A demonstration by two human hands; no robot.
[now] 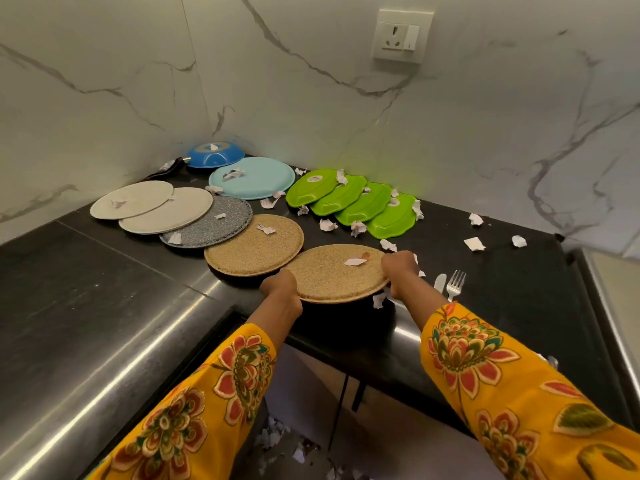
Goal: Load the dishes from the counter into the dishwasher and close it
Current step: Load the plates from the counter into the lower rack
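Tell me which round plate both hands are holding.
The nearest tan speckled plate, at the counter's front edge: left hand and right hand grip its rim.

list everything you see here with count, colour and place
speckled tan round plates: 2, nearest one held at counter edge
speckled grey plate: 1, mid row
cream plates: 2, left, overlapping
light blue plate: 1, back
blue pan: 1, corner
green scalloped trays: 4, overlapping row, right
steel fork: 1, beside a knife
paper scraps: many, white, scattered
wall socket: 1, white
left hand, right hand: grip on near plate's rim
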